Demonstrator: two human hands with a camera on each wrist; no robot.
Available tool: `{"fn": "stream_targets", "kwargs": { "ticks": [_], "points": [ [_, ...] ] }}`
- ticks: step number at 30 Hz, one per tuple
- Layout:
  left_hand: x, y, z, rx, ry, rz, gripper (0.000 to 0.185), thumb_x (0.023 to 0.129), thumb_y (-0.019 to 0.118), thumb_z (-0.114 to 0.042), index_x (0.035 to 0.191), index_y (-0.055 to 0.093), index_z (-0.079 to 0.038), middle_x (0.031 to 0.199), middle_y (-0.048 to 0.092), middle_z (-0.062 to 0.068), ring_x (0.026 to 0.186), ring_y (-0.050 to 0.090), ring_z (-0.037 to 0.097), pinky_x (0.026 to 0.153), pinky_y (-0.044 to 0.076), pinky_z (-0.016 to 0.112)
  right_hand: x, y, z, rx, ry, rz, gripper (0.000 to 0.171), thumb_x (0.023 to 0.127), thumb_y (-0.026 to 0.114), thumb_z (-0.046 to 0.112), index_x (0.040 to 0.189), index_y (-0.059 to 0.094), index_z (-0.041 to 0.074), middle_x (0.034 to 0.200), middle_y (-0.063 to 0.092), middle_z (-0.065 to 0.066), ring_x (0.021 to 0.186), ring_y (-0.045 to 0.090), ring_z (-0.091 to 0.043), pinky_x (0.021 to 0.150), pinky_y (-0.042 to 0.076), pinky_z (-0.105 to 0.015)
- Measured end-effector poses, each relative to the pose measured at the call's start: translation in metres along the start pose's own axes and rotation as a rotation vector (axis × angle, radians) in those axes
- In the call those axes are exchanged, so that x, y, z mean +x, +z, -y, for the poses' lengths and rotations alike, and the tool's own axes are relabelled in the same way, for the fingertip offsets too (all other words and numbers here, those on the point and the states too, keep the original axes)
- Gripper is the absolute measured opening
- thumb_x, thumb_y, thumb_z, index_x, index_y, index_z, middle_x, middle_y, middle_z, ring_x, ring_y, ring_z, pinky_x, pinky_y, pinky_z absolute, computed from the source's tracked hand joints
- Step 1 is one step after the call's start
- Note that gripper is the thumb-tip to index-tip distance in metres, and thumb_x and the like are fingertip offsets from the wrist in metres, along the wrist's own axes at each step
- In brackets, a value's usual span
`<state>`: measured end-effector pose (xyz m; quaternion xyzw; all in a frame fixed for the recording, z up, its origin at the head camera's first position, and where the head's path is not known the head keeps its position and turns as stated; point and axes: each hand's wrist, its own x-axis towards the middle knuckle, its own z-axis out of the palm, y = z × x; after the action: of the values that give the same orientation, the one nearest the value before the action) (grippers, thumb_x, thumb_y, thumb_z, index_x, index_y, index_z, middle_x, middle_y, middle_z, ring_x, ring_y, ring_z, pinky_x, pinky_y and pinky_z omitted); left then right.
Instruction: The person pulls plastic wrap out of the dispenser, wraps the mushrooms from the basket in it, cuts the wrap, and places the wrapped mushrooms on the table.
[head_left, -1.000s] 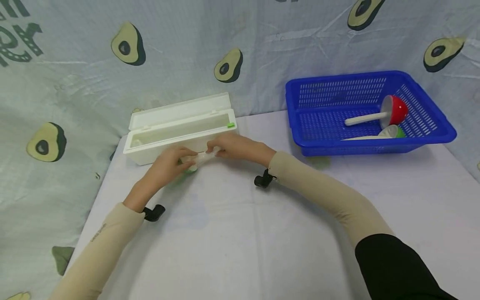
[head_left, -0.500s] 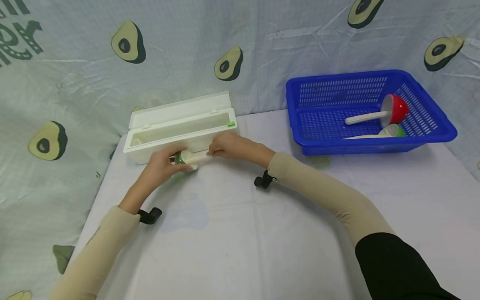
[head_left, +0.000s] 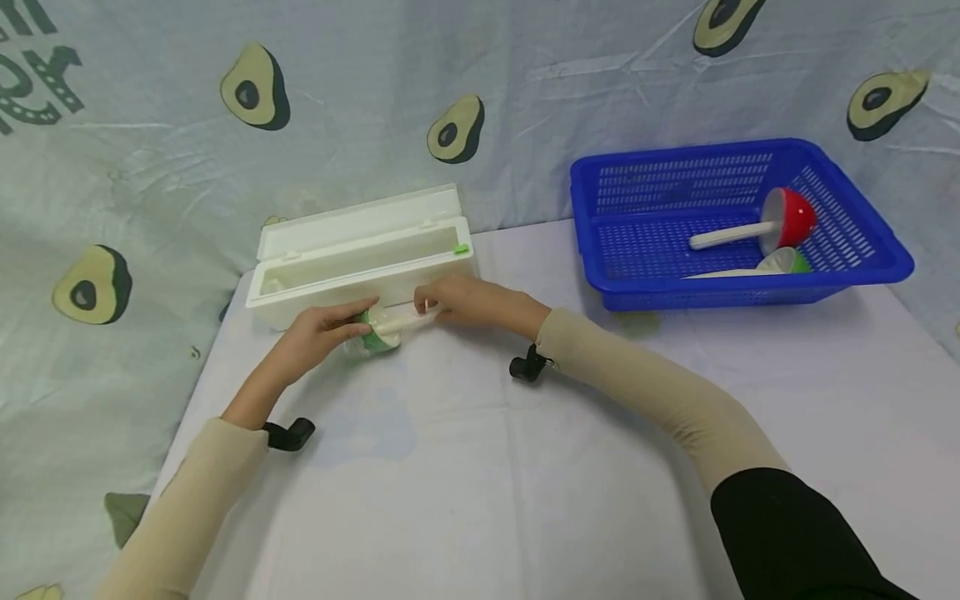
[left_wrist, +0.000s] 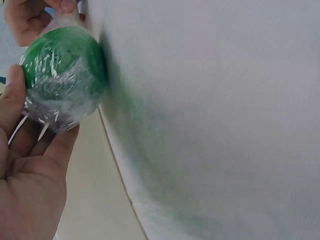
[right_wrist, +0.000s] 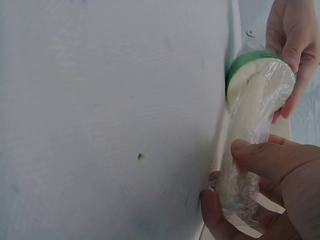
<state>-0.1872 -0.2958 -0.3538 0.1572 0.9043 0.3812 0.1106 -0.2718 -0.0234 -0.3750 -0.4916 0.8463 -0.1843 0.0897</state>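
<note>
A mushroom-like ladle with a green bowl and cream handle lies between both hands, wrapped in clear plastic. My left hand holds the bowl end, its thumb and fingers spread round the wrapped green bowl in the left wrist view. Over at the handle end, my right hand pinches the wrapped handle between thumb and fingers. Just behind the hands stands a long white box with its lid up.
At the back right sits a blue plastic basket, where a red dotted ladle and another green-and-white ladle lie. A small green piece is on the box's right end. A white cloth covers the table.
My left hand has shifted slightly left and down, turning the ladle so its green bowl and handle show more. The right hand stays nearly in place at the handle end.
</note>
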Motion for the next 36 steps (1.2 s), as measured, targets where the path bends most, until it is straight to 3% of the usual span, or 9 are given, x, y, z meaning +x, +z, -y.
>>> {"fn": "stream_targets", "kwargs": {
  "ticks": [5, 10, 12, 16, 21, 24, 29, 32, 36],
  "points": [
    [0.000, -0.002, 0.004, -0.030, 0.018, 0.045, 0.053, 0.103, 0.063, -0.024, 0.152, 0.048, -0.013, 0.157, 0.044, 0.004, 0.145, 0.040, 0.028, 0.112, 0.042, 0.041, -0.001, 0.000, -0.002, -0.012, 0.006, -0.003, 0.022, 0.095, 0.071, 0.006, 0.115, 0.067, 0.014, 0.117, 0.072, -0.005, 0.111, 0.066, -0.019, 0.095, 0.052, -0.030],
    [-0.003, -0.007, 0.007, 0.057, 0.064, 0.158, 0.086, 0.089, 0.076, -0.004, 0.161, 0.029, -0.009, 0.164, 0.028, 0.019, 0.138, 0.044, 0.046, 0.105, 0.047, 0.043, -0.001, 0.000, -0.002, 0.005, 0.006, -0.017, 0.021, 0.095, 0.071, 0.006, 0.115, 0.068, 0.013, 0.115, 0.073, -0.005, 0.109, 0.066, -0.019, 0.094, 0.052, -0.031],
    [-0.003, -0.007, 0.007, 0.116, 0.115, 0.147, 0.088, 0.086, 0.078, 0.002, 0.159, 0.030, -0.005, 0.161, 0.031, 0.024, 0.131, 0.052, 0.048, 0.100, 0.051, 0.045, -0.002, 0.000, -0.003, 0.012, 0.010, -0.017, 0.021, 0.095, 0.071, 0.006, 0.115, 0.068, 0.014, 0.114, 0.073, -0.005, 0.108, 0.066, -0.019, 0.093, 0.052, -0.031],
    [-0.003, -0.006, 0.001, 0.212, 0.186, 0.078, 0.072, 0.088, 0.072, 0.008, 0.152, 0.041, 0.002, 0.149, 0.047, 0.028, 0.113, 0.067, 0.043, 0.090, 0.057, 0.047, -0.001, 0.000, -0.004, 0.009, 0.011, -0.020, 0.021, 0.095, 0.071, 0.006, 0.114, 0.068, 0.014, 0.113, 0.073, -0.006, 0.107, 0.066, -0.019, 0.093, 0.052, -0.031],
    [-0.003, -0.004, -0.012, 0.288, 0.127, 0.069, 0.061, 0.096, 0.063, 0.006, 0.152, 0.039, 0.005, 0.147, 0.049, 0.029, 0.116, 0.064, 0.044, 0.092, 0.056, 0.051, 0.000, 0.001, -0.006, 0.011, 0.005, -0.027, 0.020, 0.095, 0.072, 0.007, 0.114, 0.069, 0.013, 0.112, 0.073, -0.006, 0.106, 0.067, -0.019, 0.092, 0.052, -0.031],
    [-0.005, 0.002, -0.013, 0.288, 0.078, -0.059, 0.051, 0.098, 0.062, 0.003, 0.147, 0.048, 0.004, 0.142, 0.055, 0.028, 0.119, 0.063, 0.044, 0.093, 0.056, 0.050, -0.001, 0.000, -0.006, 0.025, 0.018, -0.030, 0.020, 0.095, 0.072, 0.008, 0.114, 0.069, 0.013, 0.112, 0.073, -0.007, 0.107, 0.067, -0.020, 0.092, 0.053, -0.031],
    [-0.007, 0.016, -0.010, 0.258, 0.077, -0.357, 0.017, 0.094, 0.068, 0.004, 0.111, 0.067, 0.007, 0.110, 0.070, 0.023, 0.105, 0.070, 0.039, 0.085, 0.059, 0.045, -0.002, -0.001, -0.005, 0.045, 0.044, -0.032, 0.020, 0.096, 0.071, 0.009, 0.116, 0.068, 0.013, 0.113, 0.073, -0.008, 0.107, 0.067, -0.020, 0.092, 0.053, -0.031],
    [-0.003, 0.021, -0.012, 0.308, 0.099, -0.413, 0.005, 0.091, 0.066, 0.008, 0.096, 0.067, 0.007, 0.095, 0.069, 0.022, 0.091, 0.070, 0.036, 0.076, 0.060, 0.046, -0.001, -0.002, -0.003, 0.020, 0.046, -0.015, 0.024, 0.097, 0.070, 0.008, 0.120, 0.066, 0.013, 0.114, 0.073, -0.009, 0.108, 0.067, -0.021, 0.093, 0.053, -0.031],
    [0.001, 0.027, -0.013, 0.422, 0.162, -0.449, 0.011, 0.081, 0.060, 0.013, 0.083, 0.061, 0.003, 0.082, 0.061, 0.017, 0.074, 0.059, 0.029, 0.062, 0.051, 0.040, 0.000, -0.004, 0.003, -0.046, 0.008, 0.042, 0.048, 0.097, 0.070, 0.013, 0.143, 0.054, 0.018, 0.102, 0.072, -0.010, 0.095, 0.065, -0.020, 0.087, 0.053, -0.031]
  ]
}}
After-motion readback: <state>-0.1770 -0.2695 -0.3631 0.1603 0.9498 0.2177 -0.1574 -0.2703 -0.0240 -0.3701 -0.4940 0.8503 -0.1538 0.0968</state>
